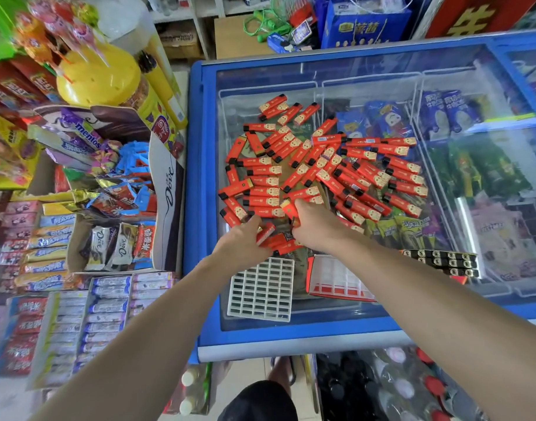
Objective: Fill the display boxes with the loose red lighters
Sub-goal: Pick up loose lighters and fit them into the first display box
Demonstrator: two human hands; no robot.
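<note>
Several loose red lighters (pixel 321 165) lie in a heap on the glass lid of a blue chest freezer (pixel 193 208). My left hand (pixel 242 241) grips a few red lighters (pixel 265 233) at the near edge of the heap. My right hand (pixel 315 226) holds one red lighter (pixel 289 209) with a yellow end, close beside the left hand. Just below the hands lie a white grid insert (pixel 260 290) with empty cells and a red display box (pixel 336 281) with a white grid. A third box holding black-topped lighters (pixel 443 262) sits to the right.
Candy and chocolate racks (pixel 78 238) crowd the left side next to the freezer. A yellow lollipop stand (pixel 96 74) rises at the upper left. Ice-cream packs show under the freezer glass (pixel 473 123). Bottles (pixel 397 390) stand on the floor at the lower right.
</note>
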